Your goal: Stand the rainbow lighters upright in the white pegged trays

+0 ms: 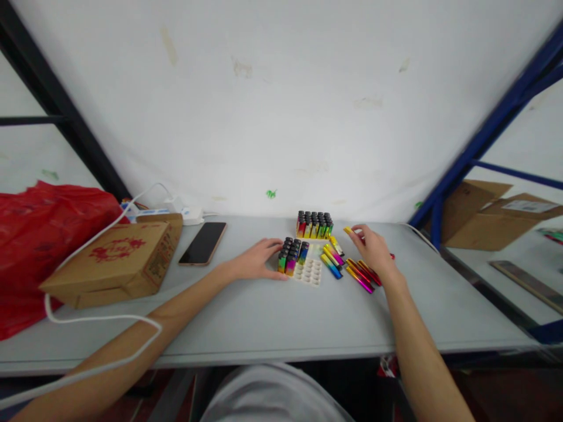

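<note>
My left hand (257,261) bends round the left side of a white tray (311,273) with round holes, thumb at its front corner and fingers by the lighters. Upright lighters (291,257) with black tops and rainbow bodies fill the tray's left part. My right hand (373,249) pinches a lighter (347,230) with a yellow end, above the table's right part; its other end is hidden by the fingers. Between the hands lie loose yellow-blue lighters (331,261) and shiny red, orange and purple ones (359,278). Behind stands a full block of lighters (314,225).
A phone (203,244) lies left of my left hand. Further left are a cardboard box (116,258), a red plastic bag (53,217), a power strip (189,214) and a white cable (105,317). A blue metal frame (466,152) borders the right, with an open carton (488,220) beyond.
</note>
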`<state>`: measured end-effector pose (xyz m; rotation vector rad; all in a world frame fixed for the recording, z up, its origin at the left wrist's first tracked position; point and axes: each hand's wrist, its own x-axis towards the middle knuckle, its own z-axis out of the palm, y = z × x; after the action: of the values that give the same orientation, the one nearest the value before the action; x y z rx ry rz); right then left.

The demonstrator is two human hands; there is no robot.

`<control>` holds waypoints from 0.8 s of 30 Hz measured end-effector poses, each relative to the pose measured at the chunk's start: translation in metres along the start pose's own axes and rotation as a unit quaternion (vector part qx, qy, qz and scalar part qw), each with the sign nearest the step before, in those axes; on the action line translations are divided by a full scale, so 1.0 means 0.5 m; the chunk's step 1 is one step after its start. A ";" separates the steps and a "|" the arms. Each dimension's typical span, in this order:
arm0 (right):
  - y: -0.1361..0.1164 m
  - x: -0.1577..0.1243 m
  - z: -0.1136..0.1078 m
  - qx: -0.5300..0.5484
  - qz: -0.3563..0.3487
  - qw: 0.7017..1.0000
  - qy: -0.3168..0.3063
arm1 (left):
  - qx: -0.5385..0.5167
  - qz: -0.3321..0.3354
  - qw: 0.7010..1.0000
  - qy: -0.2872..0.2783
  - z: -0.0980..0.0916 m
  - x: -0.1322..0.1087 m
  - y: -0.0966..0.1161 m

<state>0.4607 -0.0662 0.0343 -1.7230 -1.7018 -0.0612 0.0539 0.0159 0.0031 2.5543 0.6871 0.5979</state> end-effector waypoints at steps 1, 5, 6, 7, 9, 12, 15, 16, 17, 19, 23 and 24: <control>-0.008 0.000 0.002 0.005 -0.005 1.000 0.012 | 0.001 0.001 1.000 0.001 0.000 0.000 0.000; -0.039 -0.001 0.008 0.036 -0.001 0.999 0.032 | 0.010 -0.002 1.000 -0.001 -0.001 0.000 0.002; -0.047 -0.001 0.008 0.045 0.001 0.998 0.035 | 0.011 -0.003 1.000 -0.002 -0.001 0.000 0.002; -0.055 -0.002 0.008 0.055 0.003 0.998 0.039 | 0.012 -0.004 1.000 -0.003 0.000 0.000 0.003; -0.071 -0.002 0.006 0.072 0.004 0.996 0.048 | 0.012 -0.004 1.000 -0.002 0.001 0.000 0.003; -0.098 -0.002 0.003 0.108 -0.008 0.992 0.067 | 0.012 0.000 1.000 0.001 0.002 0.000 0.001; -0.125 -0.008 0.011 0.191 -0.007 0.981 0.038 | 0.014 0.003 1.000 -0.001 0.002 -0.001 -0.001; -0.134 -0.011 0.016 0.227 0.006 0.974 0.007 | 0.013 0.004 1.000 -0.001 0.002 -0.002 -0.001; -0.143 -0.014 0.022 0.263 0.023 0.964 -0.032 | 0.013 0.004 1.000 0.000 0.002 -0.002 -0.001; -0.161 -0.020 0.037 0.333 0.058 0.935 -0.107 | 0.011 0.002 1.000 0.000 0.002 -0.002 0.000; -0.191 -0.025 0.061 0.439 0.095 0.878 -0.168 | 0.008 -0.006 1.000 -0.002 0.003 -0.001 0.001; -0.196 -0.025 0.066 0.447 0.099 0.872 -0.170 | 0.007 -0.008 1.000 -0.001 0.003 -0.001 0.001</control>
<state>0.3572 -0.0717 0.0463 -1.1937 -1.4012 1.0217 0.0548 0.0148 0.0019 2.5602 0.7124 0.5863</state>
